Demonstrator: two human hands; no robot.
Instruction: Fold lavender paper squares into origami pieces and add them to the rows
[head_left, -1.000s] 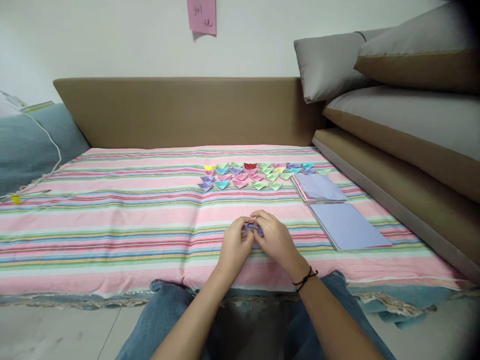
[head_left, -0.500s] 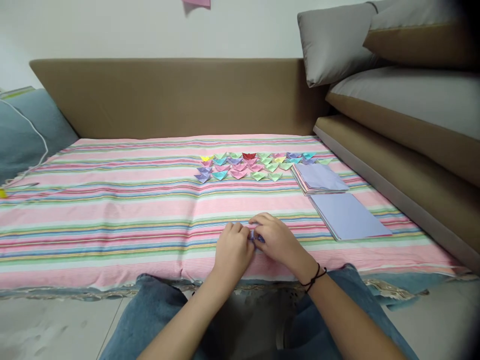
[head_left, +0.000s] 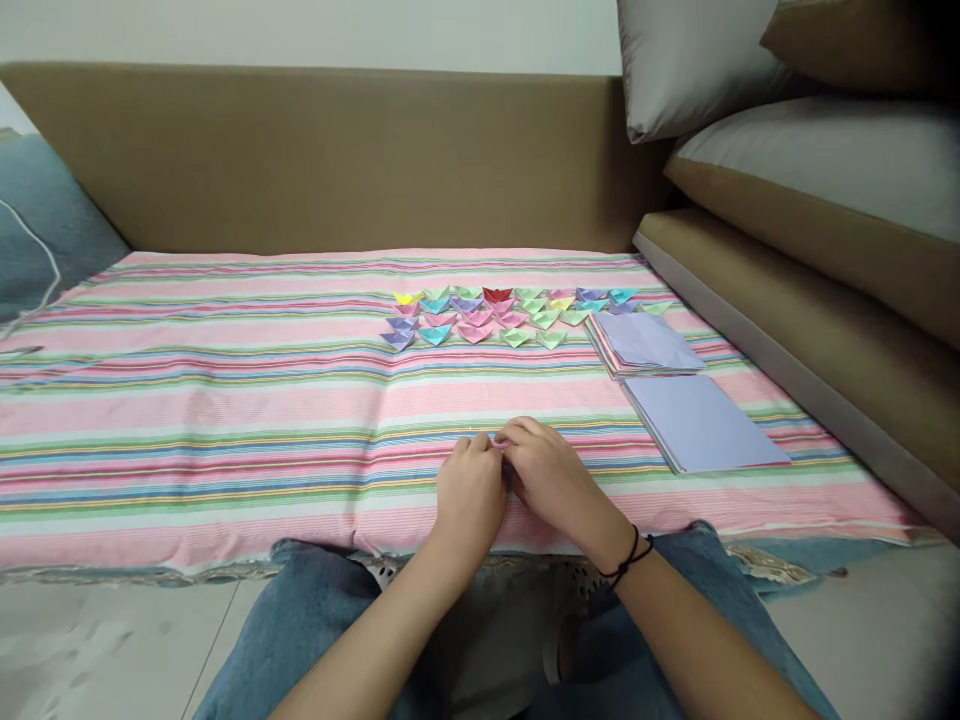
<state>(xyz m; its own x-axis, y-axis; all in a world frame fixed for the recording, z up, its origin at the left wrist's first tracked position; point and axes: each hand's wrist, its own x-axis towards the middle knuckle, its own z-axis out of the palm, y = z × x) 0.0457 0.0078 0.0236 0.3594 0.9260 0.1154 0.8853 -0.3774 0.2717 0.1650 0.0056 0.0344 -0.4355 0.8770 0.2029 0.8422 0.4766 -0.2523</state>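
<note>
Two hands fold together over the front edge of a sofa (head_left: pixel 315 150) draped in a striped cloth (head_left: pixel 225 400), right of the middle of that edge. The left hand (head_left: pixel 471 490) and right hand (head_left: pixel 546 478) meet with fingers curled inward and knuckles up, closed on a small piece of purple paper (head_left: pixel 509 473); only a dark sliver of it shows between them, so its shape cannot be told. A black band (head_left: pixel 630 562) circles the right wrist. Farther back, toward the rear edge and right of centre, stand small folded paper boats (head_left: pixel 475 332) in close rows, mostly green, pink, purple and blue, with a yellow one (head_left: pixel 407 298) at the left end of the rearmost row and a red one (head_left: pixel 498 295) near its middle. Toward the right edge lie two stacks of paper, each topped by a pale purple sheet: the rear stack (head_left: pixel 649 342), its top sheet creased, and the front stack (head_left: pixel 703 424), flat and just before it. Grey-and-brown cushions (head_left: pixel 817 195) are piled along the right edge.
</note>
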